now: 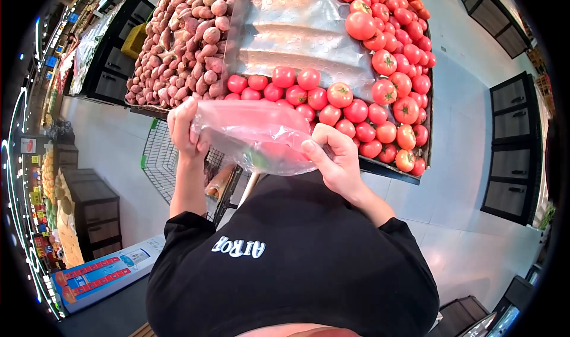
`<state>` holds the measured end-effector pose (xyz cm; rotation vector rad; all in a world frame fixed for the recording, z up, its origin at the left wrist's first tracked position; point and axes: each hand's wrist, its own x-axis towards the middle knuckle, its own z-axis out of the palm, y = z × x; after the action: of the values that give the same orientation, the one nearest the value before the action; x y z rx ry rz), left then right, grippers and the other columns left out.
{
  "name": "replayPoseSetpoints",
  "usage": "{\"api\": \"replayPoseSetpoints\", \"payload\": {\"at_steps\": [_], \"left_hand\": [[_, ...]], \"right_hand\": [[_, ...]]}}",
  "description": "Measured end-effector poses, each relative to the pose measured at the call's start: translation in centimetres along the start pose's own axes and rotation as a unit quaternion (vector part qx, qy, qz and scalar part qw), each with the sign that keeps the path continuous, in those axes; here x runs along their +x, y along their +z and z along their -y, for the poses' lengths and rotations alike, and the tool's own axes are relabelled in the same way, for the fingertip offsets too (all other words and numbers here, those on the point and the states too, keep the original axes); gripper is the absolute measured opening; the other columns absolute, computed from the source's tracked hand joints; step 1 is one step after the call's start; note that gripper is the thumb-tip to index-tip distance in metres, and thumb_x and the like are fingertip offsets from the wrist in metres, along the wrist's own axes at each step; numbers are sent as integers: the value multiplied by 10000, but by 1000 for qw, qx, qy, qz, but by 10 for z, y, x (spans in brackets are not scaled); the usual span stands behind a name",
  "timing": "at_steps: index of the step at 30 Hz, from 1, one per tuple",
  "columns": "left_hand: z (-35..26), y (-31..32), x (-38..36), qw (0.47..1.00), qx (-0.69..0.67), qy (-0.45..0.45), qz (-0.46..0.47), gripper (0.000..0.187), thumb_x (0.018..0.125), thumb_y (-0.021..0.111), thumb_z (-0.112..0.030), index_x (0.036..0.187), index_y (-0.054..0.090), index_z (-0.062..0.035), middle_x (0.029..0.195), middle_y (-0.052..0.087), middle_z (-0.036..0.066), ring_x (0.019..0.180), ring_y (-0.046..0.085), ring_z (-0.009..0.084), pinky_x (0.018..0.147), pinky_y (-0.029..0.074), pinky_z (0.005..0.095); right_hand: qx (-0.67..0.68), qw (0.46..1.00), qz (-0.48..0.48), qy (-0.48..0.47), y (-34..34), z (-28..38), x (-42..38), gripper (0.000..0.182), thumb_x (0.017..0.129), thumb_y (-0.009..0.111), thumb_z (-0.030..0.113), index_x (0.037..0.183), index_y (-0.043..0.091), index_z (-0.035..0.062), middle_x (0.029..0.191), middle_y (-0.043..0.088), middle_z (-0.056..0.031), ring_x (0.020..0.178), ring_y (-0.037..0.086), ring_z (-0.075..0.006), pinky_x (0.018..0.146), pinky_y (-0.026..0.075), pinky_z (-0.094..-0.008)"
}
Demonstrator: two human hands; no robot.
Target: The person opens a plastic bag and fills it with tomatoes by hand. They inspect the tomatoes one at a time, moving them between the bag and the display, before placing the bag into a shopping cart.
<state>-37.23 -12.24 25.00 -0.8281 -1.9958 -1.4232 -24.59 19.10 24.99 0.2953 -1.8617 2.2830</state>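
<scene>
A clear plastic bag (pixel 255 132) is stretched between my two hands in front of my chest, its film showing the red tomatoes behind it. My left hand (pixel 185 126) pinches the bag's left end, fingers closed. At the opposite end, my right hand (pixel 333 156) grips the edge between thumb and curled fingers. Just beyond the bag lie many red tomatoes (pixel 339 95), heaped along the front and right side of the display. Part of the front row is hidden behind the film.
Sweet potatoes (pixel 184 46) are piled left of a bare plastic-covered slope (pixel 291 28). A shopping cart (pixel 160 153) with green corners stands below the left side of the display. Dark cabinets (pixel 512 150) line the right, and a blue-and-red box (pixel 101 274) lies at lower left.
</scene>
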Motion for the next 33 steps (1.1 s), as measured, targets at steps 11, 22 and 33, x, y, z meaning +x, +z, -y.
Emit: {"api": "replayPoseSetpoints", "payload": {"at_steps": [11, 22, 33], "left_hand": [[-22, 54, 59, 870, -347, -343, -77, 181, 1012, 574, -119, 866, 646, -40, 530, 411, -61, 358, 292, 28, 315, 226, 209], [-2, 43, 64, 882, -295, -367, -28, 501, 1047, 539, -163, 551, 488, -111, 428, 402, -40, 297, 334, 87, 293, 267, 242], [33, 11, 57, 903, -319, -251, 140, 613, 1079, 499, -152, 471, 497, -74, 441, 503, 30, 340, 423, 110, 371, 330, 272]], "right_hand": [[69, 997, 20, -3, -31, -3, 13, 179, 1009, 681, 111, 874, 639, 1, 780, 609, -1, 694, 554, -55, 622, 438, -232], [64, 997, -46, 5, -17, -7, 44, 114, 984, 673, 13, 879, 631, -4, 804, 602, -4, 720, 538, -62, 656, 423, -227], [-139, 978, -153, -35, 12, -6, 63, 80, 1003, 649, 3, 954, 586, 1, 836, 565, -2, 705, 473, -39, 632, 381, -202]]}}
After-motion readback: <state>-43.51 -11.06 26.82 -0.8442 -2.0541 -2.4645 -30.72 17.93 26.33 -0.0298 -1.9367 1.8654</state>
